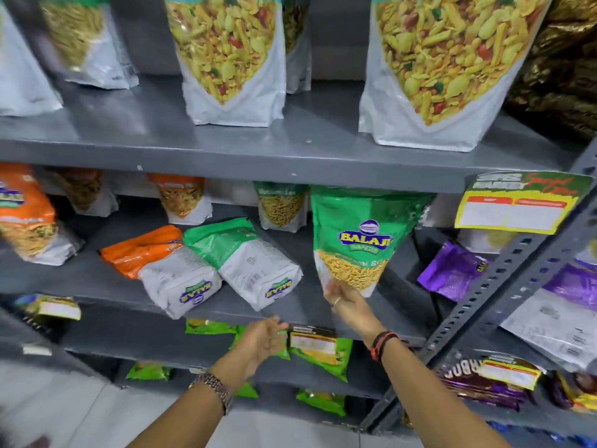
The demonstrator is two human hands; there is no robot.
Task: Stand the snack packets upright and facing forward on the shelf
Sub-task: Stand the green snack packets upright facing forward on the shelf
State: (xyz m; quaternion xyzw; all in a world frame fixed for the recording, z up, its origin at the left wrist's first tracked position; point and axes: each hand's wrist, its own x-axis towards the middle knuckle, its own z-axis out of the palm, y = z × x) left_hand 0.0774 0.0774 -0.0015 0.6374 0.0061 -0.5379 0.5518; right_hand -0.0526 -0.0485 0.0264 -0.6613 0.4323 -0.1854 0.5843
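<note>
A green Balaji snack packet point(357, 240) stands upright, front facing me, at the right of the middle grey shelf point(80, 279). My right hand point(347, 305) pinches its bottom edge. To its left two packets lie flat with their backs up: a green one point(248, 260) and an orange one point(161, 263). My left hand point(263, 337) hovers open just below the shelf's front edge, under the lying green packet, touching nothing. More small packets point(282, 206) stand upright at the back of this shelf.
Large white namkeen bags point(232, 56) stand on the shelf above. An orange bag point(26, 218) leans at the far left. A purple packet point(452, 270) sits beyond the slotted upright post point(504, 279). A price tag point(517, 205) hangs at right. Green packets point(323, 354) fill the lower shelf.
</note>
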